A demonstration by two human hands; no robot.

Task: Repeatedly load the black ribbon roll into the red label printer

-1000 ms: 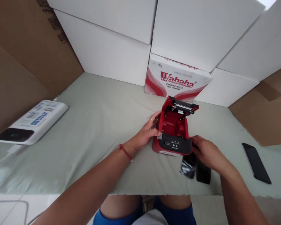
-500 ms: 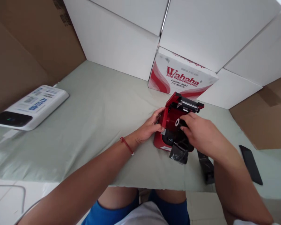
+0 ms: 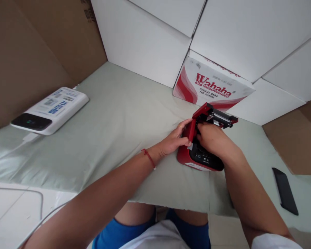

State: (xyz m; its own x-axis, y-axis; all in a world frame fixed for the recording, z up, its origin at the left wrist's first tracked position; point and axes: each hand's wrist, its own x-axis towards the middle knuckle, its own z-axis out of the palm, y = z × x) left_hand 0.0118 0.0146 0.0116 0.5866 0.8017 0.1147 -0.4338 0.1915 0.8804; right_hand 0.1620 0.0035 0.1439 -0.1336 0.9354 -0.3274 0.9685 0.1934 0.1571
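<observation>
A red and black printer (image 3: pixel 200 166) stands on the cloth with its lid (image 3: pixel 217 116) raised. My left hand (image 3: pixel 175 140) is closed on the printer's left side, thumb at the front edge and fingers behind. My right hand (image 3: pixel 214 138) reaches into the compartment from the right. Its fingers are curled and their tips are hidden inside the red housing. The black roll with a white core seen earlier is hidden, so what these fingers hold cannot be made out. A black front panel with small markings shows below the right hand.
Behind the printer stands a Wahaba-lettered water carton (image 3: pixel 212 83) against white boxes (image 3: pixel 150 45). To the left lies a white device with a dark screen (image 3: pixel 52 109) and a cable. A flat black object (image 3: pixel 285 192) lies at the right. Brown cardboard (image 3: pixel 295 138) borders both sides.
My right hand has moved deeper into the printer, and the roll and its hanging black film have gone out of sight. My left hand keeps its hold. The camera view has shifted.
</observation>
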